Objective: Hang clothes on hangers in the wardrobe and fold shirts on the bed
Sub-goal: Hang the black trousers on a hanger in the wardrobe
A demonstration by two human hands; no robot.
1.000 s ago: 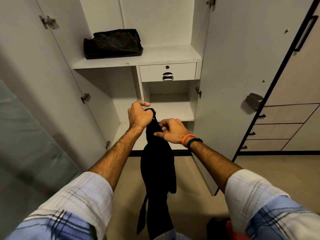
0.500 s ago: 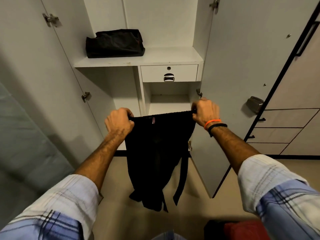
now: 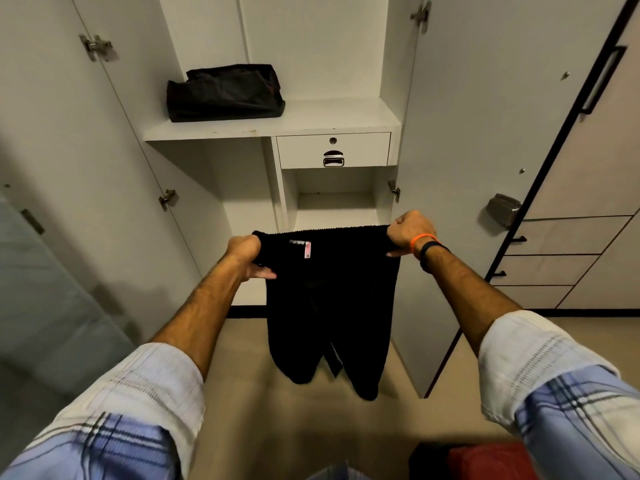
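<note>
Both hands: gripped black garment [image 3: 329,299] by waistband, spread wide.
L hand [image 3: 244,252]: clenched on left corner.
R hand [image 3: 408,232]: clenched on right corner.

We see a black garment [image 3: 329,299] with a pink tag [image 3: 307,249], a black bag [image 3: 225,93] on the white shelf [image 3: 311,121], blue-and-white checked sleeves [image 3: 114,417], an orange wristband [image 3: 420,240] and beige floor [image 3: 259,410].

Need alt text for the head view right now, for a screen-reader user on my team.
Two hands, the left hand and right hand, grip the top corners of a black garment, holding it spread and hanging in front of an open white wardrobe. A dark folded bundle lies on its upper shelf, above a closed drawer.
</note>
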